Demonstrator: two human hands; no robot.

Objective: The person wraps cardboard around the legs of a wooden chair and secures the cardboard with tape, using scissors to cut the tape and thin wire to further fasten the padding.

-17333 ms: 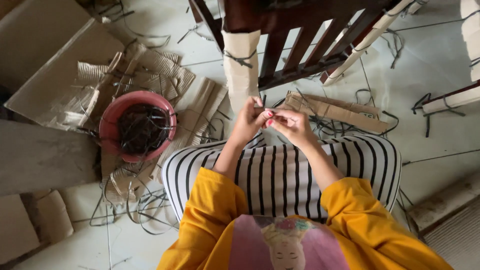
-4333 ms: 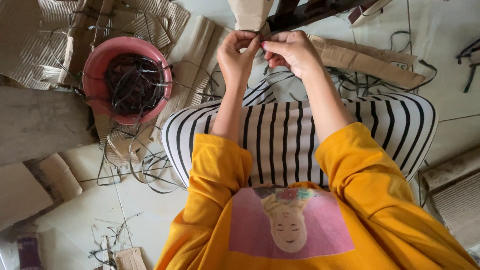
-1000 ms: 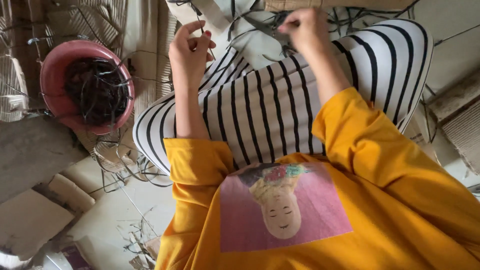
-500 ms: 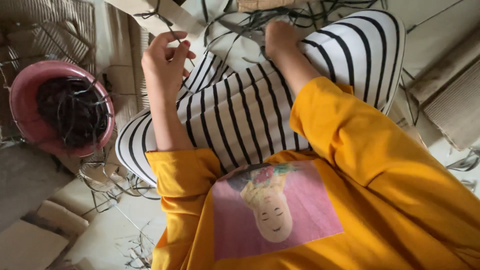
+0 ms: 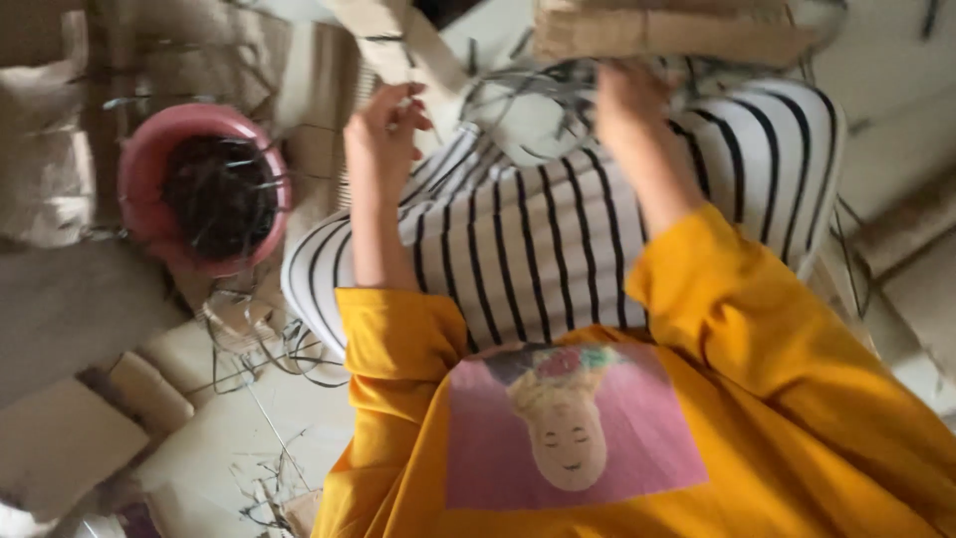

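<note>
Left hand (image 5: 383,130) fingers pinch a thin wire, seemingly; wire tangle (image 5: 518,110) lies at three o'clock, nearer it. Right hand (image 5: 627,95) grip: cannot tell, blurred.

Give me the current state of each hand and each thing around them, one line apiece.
left hand: raised, fingers curled on thin dark wire
right hand: reaching up under the cardboard-wrapped bar, grip hidden
cardboard-wrapped bar: lying across the top, wire looped beneath
pink basin: upright on the floor, full of dark wire
loose wire: tangled on the floor
</note>
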